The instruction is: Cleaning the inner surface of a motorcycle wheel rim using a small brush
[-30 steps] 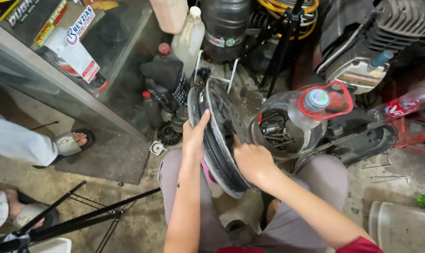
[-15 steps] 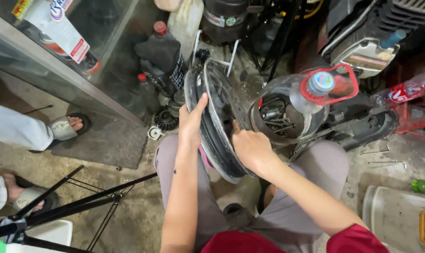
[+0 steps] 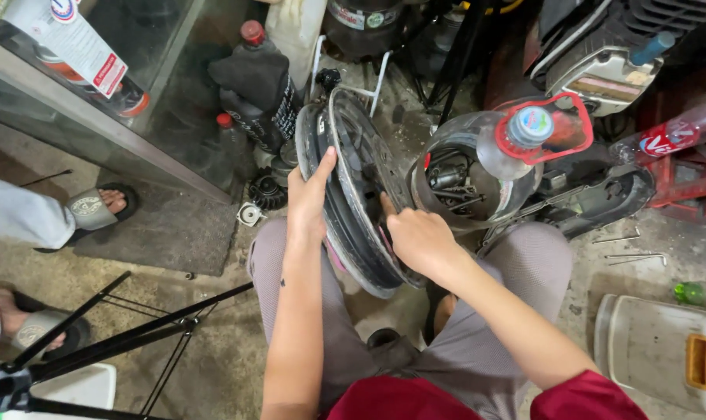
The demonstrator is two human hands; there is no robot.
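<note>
Wheel rim (image 3: 353, 194) w/ its tyre stands on edge betw. the person's knees, leaning slightly; its plane runs from near the lap up & away toward the bottles, so the long axis points away from the body, top end far, bottom end by the thighs. Left hand (image 3: 308, 198) lies flat on the outer left face, fingers stretched narrow together up along the tyre, thumb hooked over the edge: a bracing hold, not a full wrap. Right hand (image 3: 419, 237) is on the opposite, right face, lower down near the hub; fingers curl in toward the rim, tips hidden, so can't tell what they pinch. Both hands touch; the right sits nearer the bottom edge, the left nearer the top. Just right of the wheel: clear plastic jug (image 3: 477, 175) w/ metal parts inside. Behind: dark oil bottle (image 3: 255, 85), small gear (image 3: 267, 190) on the floor.
</note>
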